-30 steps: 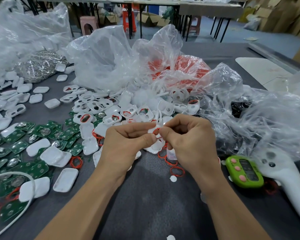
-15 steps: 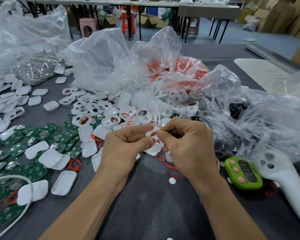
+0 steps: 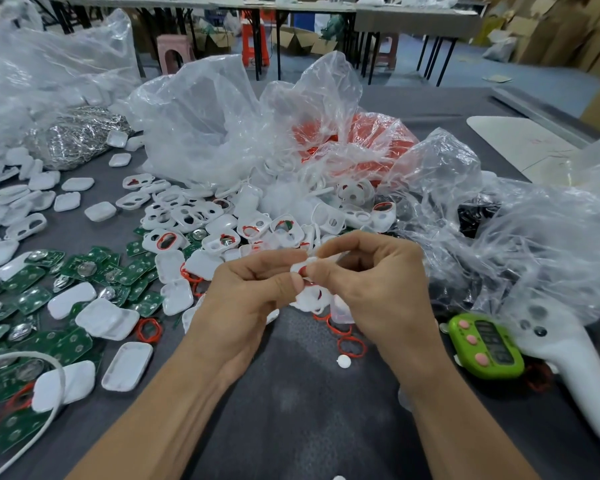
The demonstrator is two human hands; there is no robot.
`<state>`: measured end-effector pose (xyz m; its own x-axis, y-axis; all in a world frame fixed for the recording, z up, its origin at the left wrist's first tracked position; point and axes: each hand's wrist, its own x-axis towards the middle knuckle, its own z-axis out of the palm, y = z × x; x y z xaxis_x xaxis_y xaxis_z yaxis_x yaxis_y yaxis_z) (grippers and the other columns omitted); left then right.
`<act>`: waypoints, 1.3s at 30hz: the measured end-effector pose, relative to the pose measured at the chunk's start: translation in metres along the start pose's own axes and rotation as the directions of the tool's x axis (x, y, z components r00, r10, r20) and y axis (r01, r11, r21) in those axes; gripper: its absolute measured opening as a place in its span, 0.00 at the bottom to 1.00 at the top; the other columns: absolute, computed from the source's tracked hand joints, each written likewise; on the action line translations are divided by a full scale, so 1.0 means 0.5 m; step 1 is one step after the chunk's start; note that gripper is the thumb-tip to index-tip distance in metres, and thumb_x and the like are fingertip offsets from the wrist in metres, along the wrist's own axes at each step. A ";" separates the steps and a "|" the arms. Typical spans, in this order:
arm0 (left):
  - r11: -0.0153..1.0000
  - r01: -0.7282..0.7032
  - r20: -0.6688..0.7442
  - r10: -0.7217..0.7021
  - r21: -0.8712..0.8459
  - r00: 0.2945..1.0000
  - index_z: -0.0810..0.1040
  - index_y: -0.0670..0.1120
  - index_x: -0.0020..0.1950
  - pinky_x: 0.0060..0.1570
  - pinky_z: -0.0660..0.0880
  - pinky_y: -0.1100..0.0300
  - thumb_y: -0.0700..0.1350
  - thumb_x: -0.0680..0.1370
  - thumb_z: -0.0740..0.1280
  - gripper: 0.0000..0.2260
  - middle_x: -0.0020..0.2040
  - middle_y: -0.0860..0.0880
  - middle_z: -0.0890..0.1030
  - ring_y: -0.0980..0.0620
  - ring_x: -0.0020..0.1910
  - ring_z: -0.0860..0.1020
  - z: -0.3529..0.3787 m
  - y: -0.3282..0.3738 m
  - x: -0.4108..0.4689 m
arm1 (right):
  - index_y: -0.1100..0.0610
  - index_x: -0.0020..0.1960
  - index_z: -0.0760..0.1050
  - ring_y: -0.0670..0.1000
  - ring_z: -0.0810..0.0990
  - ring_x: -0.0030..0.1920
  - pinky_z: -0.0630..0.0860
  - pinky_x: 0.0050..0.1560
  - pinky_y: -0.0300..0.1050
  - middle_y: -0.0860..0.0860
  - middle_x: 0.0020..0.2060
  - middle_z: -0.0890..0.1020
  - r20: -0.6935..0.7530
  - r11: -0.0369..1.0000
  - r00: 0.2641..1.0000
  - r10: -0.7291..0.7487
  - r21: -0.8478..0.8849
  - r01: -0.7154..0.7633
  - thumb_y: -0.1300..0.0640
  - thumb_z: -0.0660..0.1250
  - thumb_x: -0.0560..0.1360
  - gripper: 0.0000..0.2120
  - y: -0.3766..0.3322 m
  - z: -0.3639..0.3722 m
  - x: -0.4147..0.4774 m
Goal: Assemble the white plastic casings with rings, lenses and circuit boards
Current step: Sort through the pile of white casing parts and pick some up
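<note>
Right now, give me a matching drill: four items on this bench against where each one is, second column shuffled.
1. green timer
2. circuit boards
3. loose red ring
4. white casing

A. pinched between left hand and right hand
B. spread over the left side of the table
C. on the table, right of the right hand
D. on the table beside a small white disc

Pairs: 1-C, 2-B, 3-D, 4-A

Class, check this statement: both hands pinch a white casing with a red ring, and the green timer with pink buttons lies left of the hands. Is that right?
No. The head view shows the green timer right of the hands, beside the white controller. The rest holds: the left hand and right hand pinch a white casing with a red ring.
</note>
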<state>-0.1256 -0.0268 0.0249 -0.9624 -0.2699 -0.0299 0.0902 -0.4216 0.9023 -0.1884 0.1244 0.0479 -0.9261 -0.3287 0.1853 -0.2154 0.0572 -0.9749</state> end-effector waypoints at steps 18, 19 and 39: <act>0.981 0.145 0.233 -0.111 -0.132 0.966 0.80 0.31 0.63 0.48 0.83 0.50 0.41 0.68 0.78 0.26 0.55 0.36 0.84 0.40 0.48 0.84 -0.012 0.016 0.011 | 0.62 0.60 0.83 0.61 0.71 0.42 0.67 0.36 0.45 0.74 0.54 0.79 0.505 0.875 0.849 0.159 0.325 -0.358 0.51 0.75 0.71 0.21 0.017 -0.020 0.017; 0.986 0.127 0.193 -0.106 -0.103 0.975 0.83 0.33 0.60 0.50 0.83 0.50 0.39 0.67 0.77 0.22 0.57 0.35 0.84 0.39 0.52 0.84 -0.014 0.013 0.010 | 0.63 0.60 0.82 0.62 0.70 0.44 0.66 0.36 0.45 0.76 0.56 0.77 0.491 0.872 0.853 0.176 0.324 -0.366 0.54 0.75 0.71 0.21 0.019 -0.020 0.016; 0.930 -0.038 -0.263 0.142 0.365 0.954 0.85 0.48 0.51 0.35 0.77 0.68 0.27 0.70 0.74 0.18 0.41 0.49 0.88 0.54 0.39 0.86 0.019 -0.024 0.001 | 0.46 0.45 0.86 0.40 0.76 0.27 0.72 0.30 0.34 0.44 0.30 0.84 0.134 0.986 0.978 0.163 -0.063 -0.156 0.57 0.73 0.74 0.07 0.051 0.030 0.009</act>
<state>-0.1299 -0.0135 0.0182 -0.8381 -0.5453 -0.0132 0.0273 -0.0662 0.9974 -0.1934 0.1104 0.0220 -0.8990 -0.4379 0.0060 -0.0879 0.1671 -0.9820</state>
